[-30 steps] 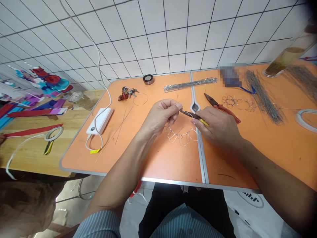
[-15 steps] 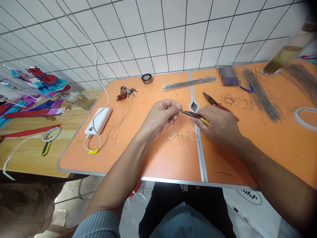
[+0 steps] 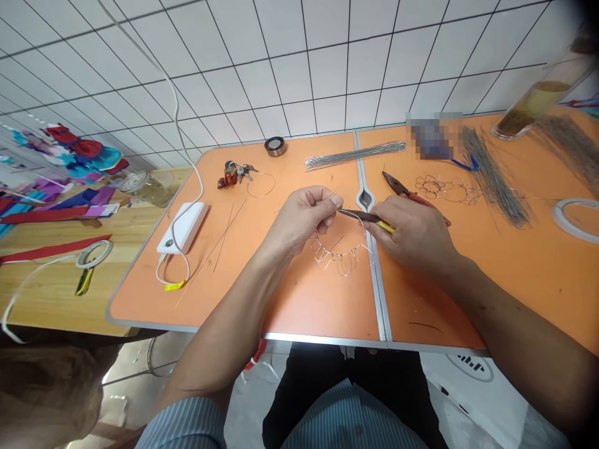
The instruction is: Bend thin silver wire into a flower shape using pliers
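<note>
Left of wirework (image 3: 340, 254), illegible yellow label (image 3: 175, 285)

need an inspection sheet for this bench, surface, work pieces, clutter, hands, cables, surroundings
surface: orange table, metal-edged seam running front to back
work pieces: looped wire piece hanging between the hands; yellow-handled pliers in use
clutter: red-handled pliers, keys, tape roll, wire bundle
hands: left hand pinches the wire piece; right hand grips the yellow-handled pliers, tips at the left fingertips
cables: white cable drops in front of the wall and crosses a white box
surroundings: tiled wall behind; wooden table at left with a red ribbon
</note>
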The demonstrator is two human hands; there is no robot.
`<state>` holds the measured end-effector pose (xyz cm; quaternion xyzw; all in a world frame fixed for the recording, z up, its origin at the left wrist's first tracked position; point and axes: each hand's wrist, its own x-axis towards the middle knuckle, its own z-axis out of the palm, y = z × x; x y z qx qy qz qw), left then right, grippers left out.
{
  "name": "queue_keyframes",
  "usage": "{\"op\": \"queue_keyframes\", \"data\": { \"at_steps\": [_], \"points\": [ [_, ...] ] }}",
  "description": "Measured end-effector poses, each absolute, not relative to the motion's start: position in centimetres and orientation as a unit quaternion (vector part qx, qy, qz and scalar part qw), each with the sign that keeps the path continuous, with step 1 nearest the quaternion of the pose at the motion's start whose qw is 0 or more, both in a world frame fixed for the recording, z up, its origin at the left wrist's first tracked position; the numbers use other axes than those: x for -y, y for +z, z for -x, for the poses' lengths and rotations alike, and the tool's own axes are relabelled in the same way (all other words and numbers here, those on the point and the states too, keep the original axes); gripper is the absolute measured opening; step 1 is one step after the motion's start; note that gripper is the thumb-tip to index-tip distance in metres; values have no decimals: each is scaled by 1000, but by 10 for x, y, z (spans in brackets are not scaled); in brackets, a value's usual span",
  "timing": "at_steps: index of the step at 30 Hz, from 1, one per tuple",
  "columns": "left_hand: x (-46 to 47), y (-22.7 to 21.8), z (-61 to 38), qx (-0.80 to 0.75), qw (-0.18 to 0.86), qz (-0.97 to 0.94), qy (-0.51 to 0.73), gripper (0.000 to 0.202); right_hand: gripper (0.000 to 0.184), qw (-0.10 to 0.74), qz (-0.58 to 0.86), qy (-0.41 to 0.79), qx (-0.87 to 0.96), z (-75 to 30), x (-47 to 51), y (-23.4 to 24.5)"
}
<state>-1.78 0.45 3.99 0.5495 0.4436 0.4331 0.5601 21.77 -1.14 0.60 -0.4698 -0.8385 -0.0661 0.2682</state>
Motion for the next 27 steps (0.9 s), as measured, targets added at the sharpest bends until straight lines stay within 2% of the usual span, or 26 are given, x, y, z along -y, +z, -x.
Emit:
{"op": "queue_keyframes", "data": {
  "at_steps": [6, 13, 27],
  "points": [
    [-3, 41, 16, -447, 581, -530, 426, 34, 36, 257, 489, -119, 825, -217, 12, 5],
    [-3, 42, 16, -438, 601, -522, 418, 37, 41, 247, 494, -168, 817, -217, 13, 6],
    [-5, 39, 18, -436, 610, -521, 408, 39, 42, 245, 478, -180, 824, -221, 10, 8]
  ]
}}
